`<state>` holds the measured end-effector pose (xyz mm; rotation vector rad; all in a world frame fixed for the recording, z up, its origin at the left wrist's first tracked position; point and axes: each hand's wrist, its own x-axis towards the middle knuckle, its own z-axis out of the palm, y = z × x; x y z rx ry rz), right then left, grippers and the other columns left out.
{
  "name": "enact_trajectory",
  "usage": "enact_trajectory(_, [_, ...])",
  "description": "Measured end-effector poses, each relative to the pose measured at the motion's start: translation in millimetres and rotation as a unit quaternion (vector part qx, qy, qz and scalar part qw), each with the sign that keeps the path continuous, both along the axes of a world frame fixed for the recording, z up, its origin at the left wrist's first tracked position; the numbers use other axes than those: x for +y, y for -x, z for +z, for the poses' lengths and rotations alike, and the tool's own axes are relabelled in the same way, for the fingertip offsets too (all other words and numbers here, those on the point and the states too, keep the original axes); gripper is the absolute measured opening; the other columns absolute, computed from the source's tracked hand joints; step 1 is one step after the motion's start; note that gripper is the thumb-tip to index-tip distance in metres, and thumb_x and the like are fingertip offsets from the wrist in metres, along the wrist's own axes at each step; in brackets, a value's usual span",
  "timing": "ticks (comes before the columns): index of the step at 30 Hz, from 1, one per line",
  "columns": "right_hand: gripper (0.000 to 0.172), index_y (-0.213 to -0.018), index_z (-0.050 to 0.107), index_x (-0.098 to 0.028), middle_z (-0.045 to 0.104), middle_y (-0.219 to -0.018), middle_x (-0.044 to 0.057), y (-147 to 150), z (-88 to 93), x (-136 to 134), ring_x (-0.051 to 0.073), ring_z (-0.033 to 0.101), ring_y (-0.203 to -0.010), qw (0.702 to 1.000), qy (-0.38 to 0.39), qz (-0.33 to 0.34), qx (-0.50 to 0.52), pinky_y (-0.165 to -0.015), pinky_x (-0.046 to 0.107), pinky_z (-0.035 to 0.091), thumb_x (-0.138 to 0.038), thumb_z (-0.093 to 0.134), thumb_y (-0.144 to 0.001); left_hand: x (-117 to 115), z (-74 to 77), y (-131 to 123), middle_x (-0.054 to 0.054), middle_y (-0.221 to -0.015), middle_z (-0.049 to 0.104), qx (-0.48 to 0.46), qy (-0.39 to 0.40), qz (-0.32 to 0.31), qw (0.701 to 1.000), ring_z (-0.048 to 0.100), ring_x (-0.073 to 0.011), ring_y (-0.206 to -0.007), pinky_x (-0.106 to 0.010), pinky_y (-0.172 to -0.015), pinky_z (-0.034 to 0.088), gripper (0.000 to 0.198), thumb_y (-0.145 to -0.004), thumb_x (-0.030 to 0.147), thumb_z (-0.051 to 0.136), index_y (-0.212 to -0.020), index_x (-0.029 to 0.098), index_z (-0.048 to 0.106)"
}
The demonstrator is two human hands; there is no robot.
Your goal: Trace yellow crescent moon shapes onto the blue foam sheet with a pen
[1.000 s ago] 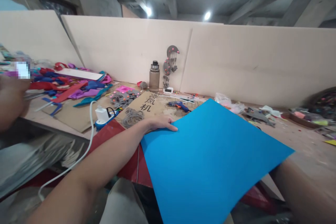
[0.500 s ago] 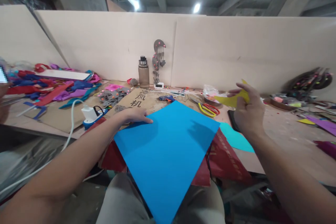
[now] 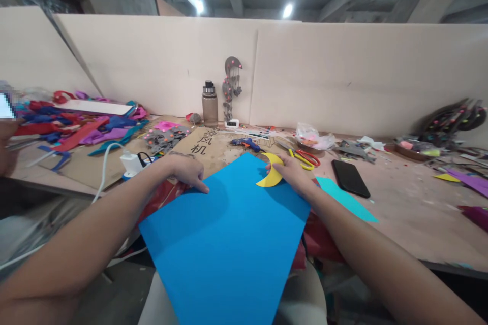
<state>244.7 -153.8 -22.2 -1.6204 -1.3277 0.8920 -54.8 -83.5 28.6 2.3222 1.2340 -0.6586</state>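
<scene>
A large blue sheet [image 3: 229, 244], felt or paper, lies cornerwise over the table edge and my lap. My left hand [image 3: 189, 172] grips its upper left edge, thumb on top and the other fingers tucked out of sight. Over the sheet's upper right side, my right hand [image 3: 293, 171] pinches a yellow crescent moon cutout [image 3: 275, 176] by its outer curve. Whether the crescent touches the sheet I cannot tell. Just beyond the right hand lie yellow- and red-handled scissors [image 3: 305, 158]. A blue glue gun [image 3: 246, 143] rests past the sheet's top corner.
A black phone [image 3: 349, 179] and a turquoise piece [image 3: 345, 198] lie to the right. At the back stand a bottle [image 3: 209, 106] and a small white clock [image 3: 231, 123]. A white plug [image 3: 131, 163] and colourful scraps [image 3: 87, 129] are on the left, near another person's hand [image 3: 5, 134].
My right hand has brought the yellow crescent left and down over the blue sheet, uncovering the phone. The sheet has shifted toward me and left, with my left hand still on its edge.
</scene>
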Motion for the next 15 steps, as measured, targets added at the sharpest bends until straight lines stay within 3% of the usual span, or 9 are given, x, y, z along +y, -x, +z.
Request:
enact_trajectory(4, [0.032, -0.115, 0.061, -0.016, 0.076, -0.101, 0.008, -1, -8.2, 2, 0.019, 0.072, -0.082, 0.999, 0.036, 0.014, -0.002, -0.068, 0.026, 0.056, -0.014, 0.046, -0.087, 4, -2.7, -10, -0.01, -0.071, 0.072, -0.091, 0.022, 0.056, 0.994, 0.064, -0.0192, -0.059, -0.027, -0.057, 0.045, 0.062, -0.074, 0.076, 0.054, -0.067, 0.016, 0.066])
enact_trajectory(7, [0.032, -0.117, 0.058, -0.015, 0.076, -0.1, 0.009, -1, -13.9, 5, 0.019, 0.072, -0.083, 0.999, 0.04, 0.016, 0.006, -0.068, 0.026, 0.055, -0.015, 0.048, -0.086, 3, -14.5, -32, -0.008, -0.078, 0.073, -0.165, -0.065, 0.073, 0.981, 0.066, -0.0198, -0.066, -0.026, -0.062, 0.046, 0.059, -0.081, 0.07, 0.051, -0.095, 0.016, 0.07])
enact_trajectory(10, [0.032, -0.116, 0.058, -0.015, 0.076, -0.099, 0.009, -3, -19.6, 11, 0.02, 0.071, -0.083, 0.999, 0.038, 0.009, 0.017, -0.065, 0.025, 0.054, -0.016, 0.049, -0.086, -4, -32.2, -51, -0.014, -0.091, 0.073, -0.166, -0.15, 0.066, 0.972, 0.068, -0.0279, -0.085, -0.031, -0.073, 0.048, 0.06, -0.08, 0.065, 0.055, -0.105, 0.013, 0.07])
enact_trajectory(13, [0.028, -0.108, 0.064, -0.017, 0.075, -0.095, 0.008, -6, -25.4, 15, 0.019, 0.07, -0.079, 0.999, 0.031, 0.005, -0.016, -0.06, 0.024, 0.052, -0.016, 0.048, -0.085, -13, -50.0, -60, -0.02, -0.136, 0.056, -0.201, -0.218, 0.039, 0.954, 0.051, -0.0345, -0.125, -0.036, -0.098, 0.041, 0.078, -0.079, 0.066, 0.057, -0.136, 0.011, 0.053])
enact_trajectory(15, [0.027, -0.106, 0.066, -0.017, 0.074, -0.093, 0.007, -8, -28.8, 18, 0.019, 0.068, -0.075, 0.999, 0.012, -0.012, -0.04, -0.058, 0.024, 0.05, -0.016, 0.052, -0.083, -18, -59.4, -62, -0.016, -0.153, 0.038, -0.222, -0.237, -0.04, 0.945, 0.036, -0.0319, -0.139, -0.038, -0.111, 0.029, 0.084, -0.083, 0.067, 0.053, -0.148, 0.016, 0.039])
